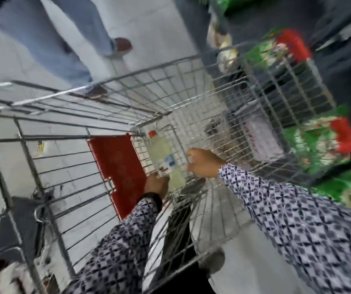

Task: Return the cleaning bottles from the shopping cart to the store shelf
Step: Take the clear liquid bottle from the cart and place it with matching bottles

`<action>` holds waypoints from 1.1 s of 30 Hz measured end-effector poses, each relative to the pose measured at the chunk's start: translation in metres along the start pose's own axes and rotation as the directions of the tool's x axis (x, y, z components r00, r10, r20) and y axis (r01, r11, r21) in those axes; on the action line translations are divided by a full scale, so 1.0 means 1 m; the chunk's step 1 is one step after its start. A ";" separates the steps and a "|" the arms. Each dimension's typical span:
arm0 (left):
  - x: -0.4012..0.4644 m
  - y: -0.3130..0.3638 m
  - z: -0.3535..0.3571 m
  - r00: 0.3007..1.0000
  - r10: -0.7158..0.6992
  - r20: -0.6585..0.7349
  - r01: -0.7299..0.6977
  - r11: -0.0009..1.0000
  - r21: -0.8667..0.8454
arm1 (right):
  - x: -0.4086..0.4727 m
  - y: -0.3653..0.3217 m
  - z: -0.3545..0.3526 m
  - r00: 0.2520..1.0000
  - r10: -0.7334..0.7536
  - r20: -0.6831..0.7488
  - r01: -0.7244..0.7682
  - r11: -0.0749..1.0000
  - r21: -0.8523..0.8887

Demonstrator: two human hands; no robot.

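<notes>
A wire shopping cart (191,85) is being viewed from above, tilted and blurred by motion. A pale yellowish bottle (166,160) with a red cap and a small label is lying on its side on the cart's floor, next to a red plastic flap (117,166). The left hand (156,184) is being pressed against the bottle's lower end, its fingers curled around it. The right hand (202,163) is being held just beside the bottle's right side, fingers bent inward but not closed on it; contact cannot be told. Both arms are being covered by patterned sleeves (297,219). Green and red packages (327,143) are being displayed on shelves to the right. Another person's legs (68,43) are standing on the floor beyond the cart.
</notes>
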State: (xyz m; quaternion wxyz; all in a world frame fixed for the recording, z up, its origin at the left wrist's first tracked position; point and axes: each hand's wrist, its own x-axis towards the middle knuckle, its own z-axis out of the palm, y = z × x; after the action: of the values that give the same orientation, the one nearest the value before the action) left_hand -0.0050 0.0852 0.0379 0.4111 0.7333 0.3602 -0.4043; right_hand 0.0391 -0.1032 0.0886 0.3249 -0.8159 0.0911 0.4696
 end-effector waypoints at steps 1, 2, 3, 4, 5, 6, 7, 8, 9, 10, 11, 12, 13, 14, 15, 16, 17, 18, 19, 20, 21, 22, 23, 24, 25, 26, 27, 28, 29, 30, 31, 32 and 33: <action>0.011 -0.008 0.009 1.000 -0.016 0.016 0.016 1.000 0.010 | 0.020 0.001 0.007 0.999 0.036 0.031 -0.037 0.999 0.035; 0.019 -0.013 0.018 0.999 -0.027 0.034 0.026 0.999 0.020 | 0.037 0.001 0.012 0.996 0.064 0.055 -0.068 0.995 0.075; 0.026 -0.018 0.026 0.998 -0.040 0.042 0.039 0.998 0.039 | 0.053 0.000 0.017 0.994 0.083 0.065 -0.090 0.990 0.110; 0.031 -0.021 0.034 0.998 -0.055 0.038 0.053 0.997 0.061 | 0.069 -0.002 0.021 0.993 0.095 0.064 -0.104 0.984 0.148; 0.035 -0.025 0.039 0.998 -0.069 0.009 0.068 0.995 0.071 | 0.083 -0.004 0.024 0.993 0.099 0.064 -0.110 0.974 0.196; 0.036 -0.028 0.043 0.997 -0.079 -0.027 0.081 0.992 0.096 | 0.095 -0.008 0.028 0.993 0.095 0.066 -0.109 0.964 0.241; 0.038 -0.032 0.047 0.995 -0.081 -0.063 0.089 0.988 0.126 | 0.107 -0.012 0.033 0.994 0.088 0.069 -0.104 0.956 0.274; 0.038 -0.035 0.049 0.993 -0.070 -0.094 0.084 0.985 0.149 | 0.114 -0.017 0.036 0.995 0.078 0.066 -0.093 0.954 0.286; 0.040 -0.040 0.052 0.991 -0.051 -0.123 0.068 0.989 0.134 | 0.121 -0.021 0.040 0.995 0.076 0.059 -0.090 0.954 0.286; 0.037 -0.039 0.054 0.990 -0.029 -0.140 0.041 0.995 0.086 | 0.126 -0.024 0.043 0.996 0.076 0.039 -0.084 0.956 0.282; 0.037 -0.042 0.058 0.989 -0.013 -0.149 0.012 1.000 -0.008 | 0.130 -0.026 0.044 0.997 0.078 0.010 -0.078 0.959 0.274; 0.036 -0.042 0.060 0.991 -0.020 -0.132 0.006 0.995 -0.103 | 0.133 -0.027 0.046 0.996 0.085 -0.022 -0.076 0.959 0.273; 0.035 -0.042 0.061 0.993 -0.034 -0.111 0.011 0.980 -0.197 | 0.134 -0.027 0.046 0.995 0.093 -0.046 -0.077 0.959 0.274; 0.031 -0.039 0.062 0.996 -0.051 -0.078 0.029 0.963 -0.270 | 0.133 -0.027 0.046 0.993 0.104 -0.060 -0.083 0.957 0.278; 0.031 -0.039 0.062 0.997 -0.062 -0.041 0.045 0.944 -0.326 | 0.131 -0.026 0.045 0.991 0.116 -0.069 -0.092 0.953 0.287; 0.027 -0.034 0.061 0.998 -0.066 -0.007 0.060 0.939 -0.338 | 0.126 -0.026 0.043 0.989 0.119 -0.086 -0.089 0.952 0.294; 0.023 -0.029 0.059 0.998 -0.057 0.031 0.064 0.930 -0.362 | 0.121 -0.024 0.041 0.986 0.129 -0.108 -0.091 0.950 0.298; 0.017 -0.023 0.057 0.996 -0.046 0.074 0.069 0.932 -0.355 | 0.114 -0.023 0.036 0.982 0.133 -0.133 -0.087 0.947 0.309; 0.009 -0.015 0.055 0.993 -0.027 0.119 0.069 0.930 -0.360 | 0.107 -0.021 0.030 0.976 0.154 -0.151 -0.096 0.937 0.335; -0.003 -0.003 0.051 0.987 -0.017 0.160 0.072 0.936 -0.344 | 0.096 -0.019 0.022 0.971 0.163 -0.172 -0.092 0.928 0.361; -0.015 0.008 0.047 0.982 0.003 0.190 0.065 0.933 -0.353 | 0.083 -0.019 0.012 0.966 0.169 -0.193 -0.086 0.921 0.379; -0.030 0.020 0.043 0.975 0.027 0.221 0.050 0.940 -0.337 | 0.069 -0.018 0.002 0.960 0.171 -0.222 -0.072 0.916 0.394; -0.044 0.029 0.040 0.964 0.070 0.255 0.019 0.944 -0.328 | 0.052 -0.018 -0.009 0.952 0.171 -0.253 -0.053 0.909 0.414; -0.060 0.038 0.037 0.952 0.110 0.286 -0.015 0.948 -0.317 | 0.034 -0.018 -0.020 0.946 0.161 -0.280 -0.023 0.899 0.438; -0.077 0.046 0.033 0.939 0.171 0.299 -0.074 0.949 -0.307 | 0.014 -0.017 -0.031 0.940 0.147 -0.306 0.013 0.886 0.464; -0.094 0.052 0.030 0.924 0.233 0.303 -0.146 0.948 -0.282 | -0.009 -0.015 -0.043 0.930 0.134 -0.343 0.060 0.864 0.500; -0.114 0.059 0.030 0.903 0.303 0.306 -0.216 0.934 -0.286 | -0.033 -0.013 -0.054 0.914 0.131 -0.383 0.108 0.833 0.543; -0.133 0.064 0.029 0.882 0.356 0.308 -0.268 0.918 -0.293 | -0.061 -0.012 -0.065 0.897 0.124 -0.424 0.167 0.793 0.586; -0.158 0.071 0.028 0.856 0.409 0.315 -0.314 0.897 -0.311 | -0.091 -0.012 -0.076 0.882 0.106 -0.459 0.233 0.749 0.620; -0.182 0.078 0.028 0.827 0.465 0.315 -0.366 0.872 -0.325 | -0.123 -0.011 -0.084 0.865 0.081 -0.494 0.301 0.704 0.643; -0.208 0.084 0.029 0.802 0.512 0.306 -0.421 0.849 -0.319 | -0.158 -0.011 -0.092 0.838 0.061 -0.542 0.374 0.658 0.653; -0.238 0.090 0.032 0.758 0.569 0.319 -0.483 0.818 -0.312 | -0.194 -0.010 -0.100 0.793 0.062 -0.605 0.446 0.617 0.648; -0.265 0.094 0.036 0.708 0.620 0.338 -0.539 0.784 -0.308 | -0.232 -0.009 -0.106 0.741 0.068 -0.668 0.513 0.585 0.628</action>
State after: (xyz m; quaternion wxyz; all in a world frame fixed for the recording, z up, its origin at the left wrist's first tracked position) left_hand -0.0450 -0.0370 0.2905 0.6516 0.6622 0.0491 -0.3668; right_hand -0.0077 -0.1972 0.3208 0.6561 -0.7010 0.2779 0.0316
